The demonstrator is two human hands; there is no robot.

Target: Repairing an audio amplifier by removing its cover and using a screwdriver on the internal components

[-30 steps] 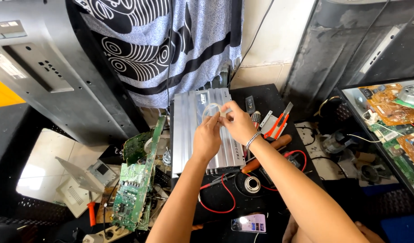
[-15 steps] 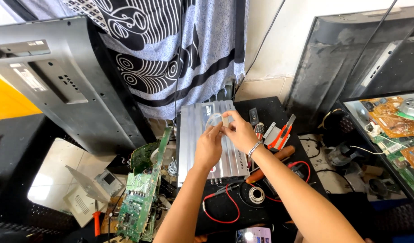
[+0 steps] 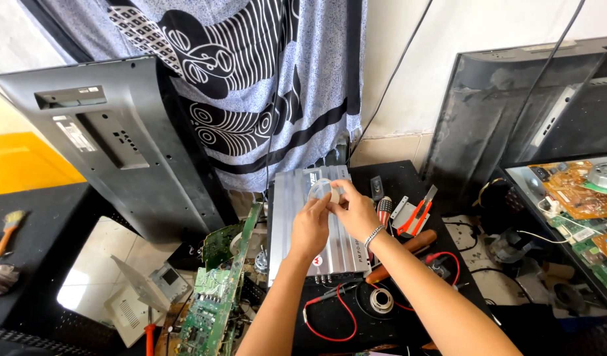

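My left hand (image 3: 310,227) and right hand (image 3: 353,209) pinch small clear tape roll (image 3: 323,192) between fingertips, raised above ribbed silver amplifier (image 3: 297,198) on black surface (image 3: 409,181); green circuit board (image 3: 214,296) nearby.

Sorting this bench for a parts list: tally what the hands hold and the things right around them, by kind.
Roll of clear tape, held by left hand and right hand: 1
Silver finned amplifier: 1
Green circuit board: 1
Red-handled pliers: 1
Solder spool: 1
Red wire: 1
Total: 6
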